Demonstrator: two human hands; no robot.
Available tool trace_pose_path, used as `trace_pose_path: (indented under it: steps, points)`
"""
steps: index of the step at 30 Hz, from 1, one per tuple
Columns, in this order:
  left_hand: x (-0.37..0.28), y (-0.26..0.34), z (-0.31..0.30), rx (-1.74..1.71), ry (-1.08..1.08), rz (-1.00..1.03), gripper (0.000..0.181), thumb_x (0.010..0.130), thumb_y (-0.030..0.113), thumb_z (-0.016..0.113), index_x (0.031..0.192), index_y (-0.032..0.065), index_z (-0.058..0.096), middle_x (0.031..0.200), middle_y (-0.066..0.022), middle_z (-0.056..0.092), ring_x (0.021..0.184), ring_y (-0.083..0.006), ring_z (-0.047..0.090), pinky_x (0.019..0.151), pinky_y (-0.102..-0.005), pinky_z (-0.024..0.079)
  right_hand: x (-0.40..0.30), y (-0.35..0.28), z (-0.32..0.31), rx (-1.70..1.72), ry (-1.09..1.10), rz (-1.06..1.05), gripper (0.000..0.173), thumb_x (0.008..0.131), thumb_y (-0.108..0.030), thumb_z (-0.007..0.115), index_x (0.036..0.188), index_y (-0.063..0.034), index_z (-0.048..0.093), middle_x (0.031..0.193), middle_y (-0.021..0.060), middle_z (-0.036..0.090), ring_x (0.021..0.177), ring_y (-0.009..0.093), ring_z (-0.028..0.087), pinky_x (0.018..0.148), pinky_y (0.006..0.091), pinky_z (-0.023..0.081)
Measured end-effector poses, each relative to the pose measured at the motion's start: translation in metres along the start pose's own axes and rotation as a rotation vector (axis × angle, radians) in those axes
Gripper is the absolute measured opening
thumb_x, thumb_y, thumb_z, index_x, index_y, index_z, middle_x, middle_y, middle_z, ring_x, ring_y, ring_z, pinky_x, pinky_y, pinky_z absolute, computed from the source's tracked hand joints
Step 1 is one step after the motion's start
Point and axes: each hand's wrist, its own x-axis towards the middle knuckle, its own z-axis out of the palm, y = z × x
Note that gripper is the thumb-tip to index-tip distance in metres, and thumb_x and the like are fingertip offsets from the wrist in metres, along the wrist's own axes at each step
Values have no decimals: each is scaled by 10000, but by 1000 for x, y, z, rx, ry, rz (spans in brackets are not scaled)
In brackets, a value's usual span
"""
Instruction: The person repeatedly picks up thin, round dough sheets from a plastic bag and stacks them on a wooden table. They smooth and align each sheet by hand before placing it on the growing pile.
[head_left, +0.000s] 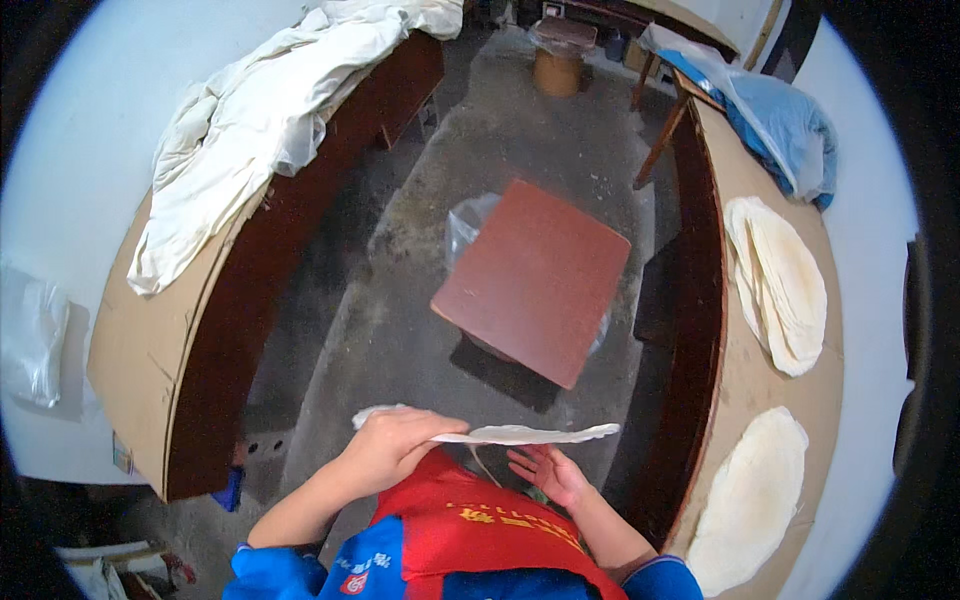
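A thin, pale round flatbread (529, 433) is held up in front of my waist, seen nearly edge-on. My left hand (401, 448) grips it toward its left end, fingers over the near side and top edge. Below the bread's right half is my right hand (553, 472), palm up with fingers apart; whether the fingertips touch the bread cannot be told. To the right, a stack of similar flatbreads (784, 289) lies on a cardboard-covered table (750, 397). Nearer to me on that table is another flatbread (754, 499), lying flat.
A small table with a reddish-brown top (540, 277) stands on the concrete floor (420, 300) ahead. At left, white cloth (247, 142) covers part of a cardboard-topped counter (150, 337). Blue plastic-wrapped material (780, 135) sits at the far right, and a round drum (559, 71) at the back.
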Motion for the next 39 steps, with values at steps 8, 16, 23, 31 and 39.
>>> trace_pose_path:
  steps: [8, 16, 23, 31, 39]
  points:
    - [49, -131, -156, 85, 23, -34, 165, 789, 101, 504, 920, 47, 589, 843, -127, 610, 770, -303, 590, 671, -362, 474, 204, 5, 126, -137, 123, -66, 274, 882, -214, 456, 1090, -37, 460, 1148, 113, 487, 1048, 265, 492, 926, 389, 392]
    - [234, -252, -248, 211, -149, 90, 155, 806, 169, 496, 848, 57, 594, 817, -132, 599, 784, -311, 573, 656, -369, 459, 337, -65, 186, -220, 282, -4, 333, 889, -242, 422, 1129, -12, 444, 1139, 150, 502, 1032, 262, 502, 914, 357, 401]
    - [401, -328, -352, 316, -265, 12, 175, 820, 178, 512, 867, 38, 605, 801, -145, 607, 753, -311, 587, 659, -350, 465, 490, -198, 230, -206, 390, -75, 372, 874, -256, 462, 1136, 8, 440, 1118, 163, 515, 1002, 253, 525, 872, 340, 432]
    - [617, -427, -418, 396, -317, 22, 189, 815, 170, 493, 948, 46, 544, 709, -200, 578, 690, -362, 566, 621, -428, 447, 626, -446, 336, -597, 151, -308, 364, 870, -315, 483, 1098, -31, 485, 1031, 93, 552, 939, 173, 540, 829, 291, 437]
    - [923, -482, -453, 430, -456, 161, 600, 713, -15, 444, 1280, 164, 360, 705, -240, 558, 626, -376, 554, 613, -427, 444, 679, -691, 315, -530, 446, -467, 292, 885, -230, 465, 1078, -15, 504, 1015, 97, 568, 902, 172, 562, 805, 276, 462]
